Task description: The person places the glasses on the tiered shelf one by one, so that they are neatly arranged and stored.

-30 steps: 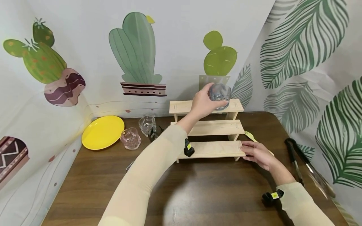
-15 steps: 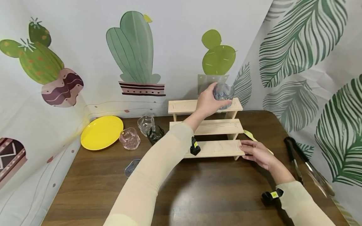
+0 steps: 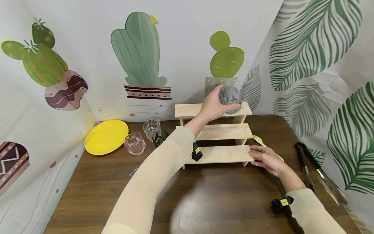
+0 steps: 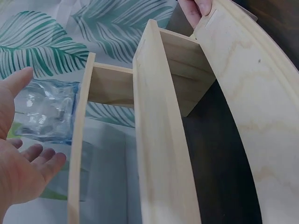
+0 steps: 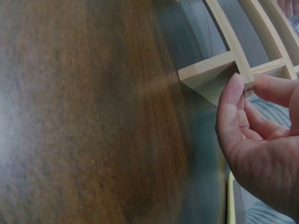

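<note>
A pale blue drinking glass (image 3: 232, 99) stands at the right end of the top board of a three-tier wooden shelf (image 3: 219, 132). Around it, with thumb and fingers spread, is my left hand (image 3: 214, 105). The left wrist view shows a gap between these fingers (image 4: 44, 163) and the glass, whose base meets the board edge. At the right end of the lowest board, my right hand (image 3: 266, 160) pinches the wood between thumb and fingers, as the right wrist view also shows.
Left of the shelf stand a pink glass (image 3: 135, 143), a clear glass (image 3: 151, 129) and a dark glass (image 3: 159, 137), near a yellow plate (image 3: 106, 137). My left sleeve mostly hides a bluish item (image 3: 133, 171). A yellow-green fork (image 3: 258, 140) and black-handled tongs (image 3: 317, 170) lie right.
The glass has shifted slightly right along the top board, and my left hand went with it. My right hand keeps its place on the lowest board.
</note>
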Demonstrator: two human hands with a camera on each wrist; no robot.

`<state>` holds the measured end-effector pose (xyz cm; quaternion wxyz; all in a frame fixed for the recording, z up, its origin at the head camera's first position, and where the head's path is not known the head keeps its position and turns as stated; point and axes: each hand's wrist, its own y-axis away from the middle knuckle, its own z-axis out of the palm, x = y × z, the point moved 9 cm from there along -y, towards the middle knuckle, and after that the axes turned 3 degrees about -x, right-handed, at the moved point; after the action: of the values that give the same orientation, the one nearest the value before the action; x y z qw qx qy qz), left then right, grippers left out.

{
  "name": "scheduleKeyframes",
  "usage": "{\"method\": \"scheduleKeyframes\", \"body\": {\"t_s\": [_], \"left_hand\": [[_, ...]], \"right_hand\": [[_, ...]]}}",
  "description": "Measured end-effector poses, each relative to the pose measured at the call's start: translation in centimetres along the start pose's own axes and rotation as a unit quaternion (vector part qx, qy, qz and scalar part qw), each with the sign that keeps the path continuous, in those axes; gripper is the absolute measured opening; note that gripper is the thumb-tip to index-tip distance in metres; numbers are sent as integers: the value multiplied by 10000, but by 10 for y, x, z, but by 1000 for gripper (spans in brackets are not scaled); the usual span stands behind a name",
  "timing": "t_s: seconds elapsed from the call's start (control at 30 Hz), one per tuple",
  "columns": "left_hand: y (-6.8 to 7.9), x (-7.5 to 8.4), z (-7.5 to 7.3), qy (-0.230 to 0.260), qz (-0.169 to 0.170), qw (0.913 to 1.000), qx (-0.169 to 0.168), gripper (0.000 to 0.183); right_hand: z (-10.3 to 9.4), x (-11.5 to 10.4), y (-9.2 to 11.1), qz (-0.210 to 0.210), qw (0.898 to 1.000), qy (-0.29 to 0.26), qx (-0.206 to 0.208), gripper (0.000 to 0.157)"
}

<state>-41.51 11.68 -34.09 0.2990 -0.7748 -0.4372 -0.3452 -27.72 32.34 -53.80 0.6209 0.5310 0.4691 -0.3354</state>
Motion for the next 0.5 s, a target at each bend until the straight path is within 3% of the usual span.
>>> {"method": "scheduleKeyframes", "body": {"t_s": [0.23,0.5], "left_hand": [[22,14,-22,132,238,9996,-10,104],[67,24,-55,-61,606,9981,13,97]], "right_hand": [[1,-1,0,-23,10000,40,-23,69],[2,0,-1,-4,9999,81,-104,70]]}}
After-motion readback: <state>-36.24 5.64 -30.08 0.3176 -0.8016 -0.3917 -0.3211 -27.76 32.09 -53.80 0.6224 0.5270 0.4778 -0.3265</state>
